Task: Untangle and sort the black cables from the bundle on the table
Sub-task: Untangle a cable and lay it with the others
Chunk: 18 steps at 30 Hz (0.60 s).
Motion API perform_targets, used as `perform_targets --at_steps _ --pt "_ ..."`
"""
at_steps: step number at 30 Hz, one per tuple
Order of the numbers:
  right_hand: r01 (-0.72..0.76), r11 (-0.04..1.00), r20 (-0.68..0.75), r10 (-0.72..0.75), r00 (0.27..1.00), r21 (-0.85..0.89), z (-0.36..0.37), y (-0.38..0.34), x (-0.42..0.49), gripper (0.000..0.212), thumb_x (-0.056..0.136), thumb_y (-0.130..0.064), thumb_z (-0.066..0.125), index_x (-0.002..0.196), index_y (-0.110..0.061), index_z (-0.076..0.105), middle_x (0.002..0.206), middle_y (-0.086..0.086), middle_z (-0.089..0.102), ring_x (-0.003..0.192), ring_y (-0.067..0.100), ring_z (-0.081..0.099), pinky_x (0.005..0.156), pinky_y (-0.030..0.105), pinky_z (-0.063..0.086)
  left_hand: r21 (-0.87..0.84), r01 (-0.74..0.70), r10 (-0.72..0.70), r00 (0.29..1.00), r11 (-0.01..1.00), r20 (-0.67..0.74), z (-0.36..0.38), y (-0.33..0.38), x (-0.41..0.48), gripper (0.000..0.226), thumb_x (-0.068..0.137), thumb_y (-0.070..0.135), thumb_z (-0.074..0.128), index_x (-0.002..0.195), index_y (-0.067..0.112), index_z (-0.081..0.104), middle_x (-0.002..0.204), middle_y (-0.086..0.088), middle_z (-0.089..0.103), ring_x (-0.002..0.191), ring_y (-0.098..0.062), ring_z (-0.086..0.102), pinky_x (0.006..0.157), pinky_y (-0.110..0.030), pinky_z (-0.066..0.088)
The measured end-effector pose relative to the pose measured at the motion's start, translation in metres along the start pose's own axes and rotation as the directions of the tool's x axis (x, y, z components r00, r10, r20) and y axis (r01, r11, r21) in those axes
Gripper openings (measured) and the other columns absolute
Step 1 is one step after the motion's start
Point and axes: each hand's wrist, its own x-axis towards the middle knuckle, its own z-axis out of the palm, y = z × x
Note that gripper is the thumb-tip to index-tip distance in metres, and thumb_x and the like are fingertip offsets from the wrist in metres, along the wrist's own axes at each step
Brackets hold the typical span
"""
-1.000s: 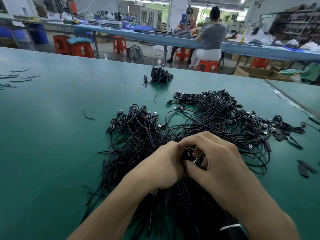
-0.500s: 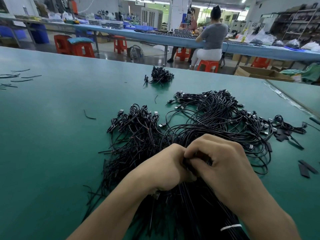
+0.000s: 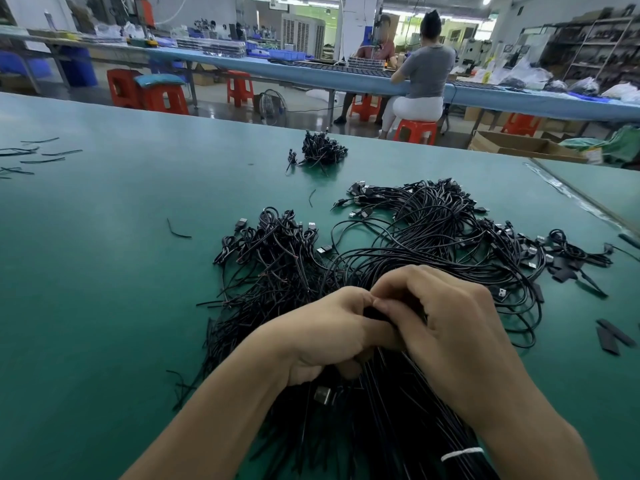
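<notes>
The bundle of black cables (image 3: 433, 244) lies tangled on the green table (image 3: 104, 271), spreading from the near edge toward the middle and right. Both hands meet over its near part. The left hand (image 3: 322, 337) has its fingers curled round a bunch of strands. The right hand (image 3: 453, 327), fingers bent, pinches a dark piece just beside the left thumb. A white tie (image 3: 460, 454) binds strands under the right wrist. A small cable pile (image 3: 322, 150) sits farther off, loose strands (image 3: 31, 155) lie far left, and black strips (image 3: 609, 337) lie to the right.

Green table (image 3: 104, 289), black cable bundle (image 3: 433, 244), small cable heap (image 3: 323, 152)
</notes>
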Motion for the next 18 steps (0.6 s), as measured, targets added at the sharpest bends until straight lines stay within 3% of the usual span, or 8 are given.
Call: perform_targets --at_steps 4,7,11,14,18 --pt "-0.041 0.999 -0.097 0.042 0.994 0.015 0.002 0.003 0.000 0.020 0.084 -0.005 0.073 0.089 -0.024 0.068 0.082 -0.017 0.065 0.081 0.005 0.061 0.072 0.016 0.045 -0.306 0.015 -0.023 0.999 0.952 -0.023 0.005 0.007 0.002 0.032 0.088 -0.005 0.041 0.069 0.020 0.048 0.057 0.006 0.036 0.047 -0.006 0.030 0.039 -0.015 0.020" --pt "-0.087 0.987 -0.232 0.116 0.966 0.132 0.004 0.001 0.000 0.023 0.085 -0.004 0.074 0.091 -0.026 0.066 0.078 -0.017 0.066 0.077 0.003 0.063 0.068 0.009 0.044 -0.511 -0.021 0.008 1.000 0.860 -0.029 0.006 0.015 0.002 0.018 0.093 0.014 0.039 0.078 0.018 0.050 0.066 0.003 0.041 0.055 -0.008 0.038 0.043 -0.018 0.025" --pt "-0.123 0.904 -0.366 0.287 0.885 0.410 0.011 -0.011 0.004 0.024 0.090 -0.006 0.068 0.086 -0.028 0.060 0.079 -0.008 0.066 0.069 0.007 0.063 0.059 0.009 0.046 -0.532 -0.280 0.176 0.955 0.799 -0.238 0.011 0.017 0.003 0.016 0.100 0.017 0.054 0.086 0.018 0.061 0.069 0.005 0.056 0.060 -0.006 0.049 0.046 -0.019 0.038" --pt "-0.122 0.684 -0.317 0.479 0.819 0.719 0.012 -0.022 0.007 0.023 0.089 0.000 0.066 0.082 -0.021 0.061 0.071 -0.003 0.066 0.062 0.001 0.059 0.054 0.010 0.047 -0.429 -0.450 0.334 0.887 0.783 -0.320 0.015 0.017 0.003 0.009 0.093 0.024 0.063 0.092 0.027 0.071 0.081 0.005 0.061 0.070 -0.007 0.056 0.059 -0.026 0.045" --pt "-0.108 0.241 -0.054 0.580 0.813 0.964 0.009 -0.029 0.011 0.012 0.075 -0.014 0.070 0.071 -0.026 0.070 0.070 -0.004 0.067 0.060 0.004 0.061 0.055 0.015 0.050 -0.093 -0.584 0.494 0.751 0.806 -0.439 0.015 0.017 0.005 0.028 0.091 0.031 0.058 0.114 0.022 0.072 0.111 -0.009 0.065 0.104 -0.016 0.065 0.092 -0.035 0.054"
